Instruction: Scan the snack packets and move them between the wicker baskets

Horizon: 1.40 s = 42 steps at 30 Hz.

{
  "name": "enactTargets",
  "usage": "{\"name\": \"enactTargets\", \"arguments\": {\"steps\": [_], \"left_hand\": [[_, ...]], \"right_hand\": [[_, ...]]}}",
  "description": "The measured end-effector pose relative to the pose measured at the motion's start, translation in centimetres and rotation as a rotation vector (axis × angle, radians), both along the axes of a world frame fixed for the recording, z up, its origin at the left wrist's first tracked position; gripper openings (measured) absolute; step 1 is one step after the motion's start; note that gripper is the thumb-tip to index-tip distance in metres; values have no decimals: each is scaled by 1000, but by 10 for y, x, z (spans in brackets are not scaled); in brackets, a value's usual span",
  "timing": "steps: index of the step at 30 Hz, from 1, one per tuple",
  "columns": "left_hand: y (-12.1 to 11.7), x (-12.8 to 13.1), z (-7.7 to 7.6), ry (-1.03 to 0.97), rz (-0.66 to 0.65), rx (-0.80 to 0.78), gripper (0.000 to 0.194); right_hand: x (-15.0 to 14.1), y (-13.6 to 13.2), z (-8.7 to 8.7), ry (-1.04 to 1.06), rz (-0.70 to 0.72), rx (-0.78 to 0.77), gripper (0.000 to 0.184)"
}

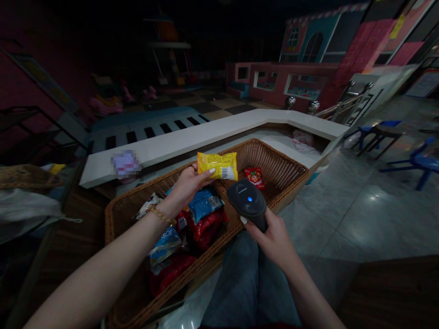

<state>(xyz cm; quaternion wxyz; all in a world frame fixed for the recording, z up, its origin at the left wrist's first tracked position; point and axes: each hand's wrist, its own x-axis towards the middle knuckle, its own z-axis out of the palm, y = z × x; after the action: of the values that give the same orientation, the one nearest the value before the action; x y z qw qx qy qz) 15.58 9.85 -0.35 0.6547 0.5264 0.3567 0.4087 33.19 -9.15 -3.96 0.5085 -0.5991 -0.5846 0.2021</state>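
My left hand grips a yellow snack packet by its left end, thumb on top, with a barcode label turned up. In my right hand is a dark barcode scanner with a blue light on its top; its head points towards the packet, a little apart from it. Both are held above a wicker basket. Under my left forearm lie blue snack packets and red snack packets. A single small red packet rests in the basket's right part.
Behind the basket runs a white counter, with a blurred purple item on its left end. A white cloth bag is at far left. Blue chairs stand on the tiled floor to the right. A pink play area lies beyond.
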Motion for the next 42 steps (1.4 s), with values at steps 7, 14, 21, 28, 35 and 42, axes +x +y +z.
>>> {"name": "enactTargets", "arguments": {"steps": [7, 14, 21, 28, 35, 42], "left_hand": [[2, 0, -2, -3, 11, 21, 46], [2, 2, -5, -11, 5, 32, 52], [5, -7, 9, 94, 15, 97, 49], [16, -48, 47, 410, 25, 184, 45], [19, -42, 47, 468, 209, 508, 27], [15, 20, 47, 574, -232, 659, 31]], "right_hand": [[0, -1, 0, -19, -22, -13, 18], [1, -2, 3, -7, -13, -4, 19], [4, -2, 2, 16, -49, 3, 19], [18, -4, 0, 75, -114, -47, 17], [31, -4, 3, 131, -188, -29, 26], [50, -3, 1, 280, -272, -32, 39]]}}
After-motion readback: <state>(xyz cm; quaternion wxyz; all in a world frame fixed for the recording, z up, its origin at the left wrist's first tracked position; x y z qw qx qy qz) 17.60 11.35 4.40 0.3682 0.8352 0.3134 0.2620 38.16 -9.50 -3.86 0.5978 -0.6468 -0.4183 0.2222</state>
